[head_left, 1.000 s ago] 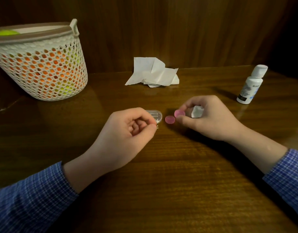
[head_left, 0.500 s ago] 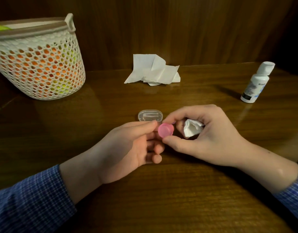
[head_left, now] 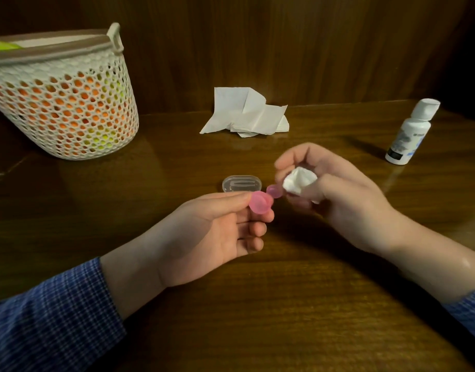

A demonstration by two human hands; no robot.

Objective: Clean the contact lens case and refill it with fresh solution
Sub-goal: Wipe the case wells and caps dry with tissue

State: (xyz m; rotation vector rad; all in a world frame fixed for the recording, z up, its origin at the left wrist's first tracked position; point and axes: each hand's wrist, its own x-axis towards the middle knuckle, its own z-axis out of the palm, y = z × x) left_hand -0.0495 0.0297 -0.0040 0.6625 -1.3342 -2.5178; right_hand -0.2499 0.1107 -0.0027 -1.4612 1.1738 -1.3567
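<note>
The left hand [head_left: 204, 232] now pinches the pink lens case [head_left: 260, 204] between thumb and forefinger, lifted off the table [head_left: 284, 304] where it lay a second ago. The right hand [head_left: 335, 194], fingers curled around a tissue wad [head_left: 299, 180], has let go of it. Wiping looks about to begin; the solution bottle [head_left: 408, 132] stands untouched, well apart at far right.

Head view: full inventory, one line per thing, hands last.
basket: 1, white mesh with orange and green contents, back left on table
tissue sheets: 1 crumpled pile, white, back centre
solution bottle: 1, white, capped, upright, back right
clear lid: 1, transparent, table centre
pink lens case: 1, pink, two cups, held above table
tissue wad: 1, white, in right hand
table: 1, dark wood
left hand: pinches pink lens case
right hand: fingers curled round tissue wad
</note>
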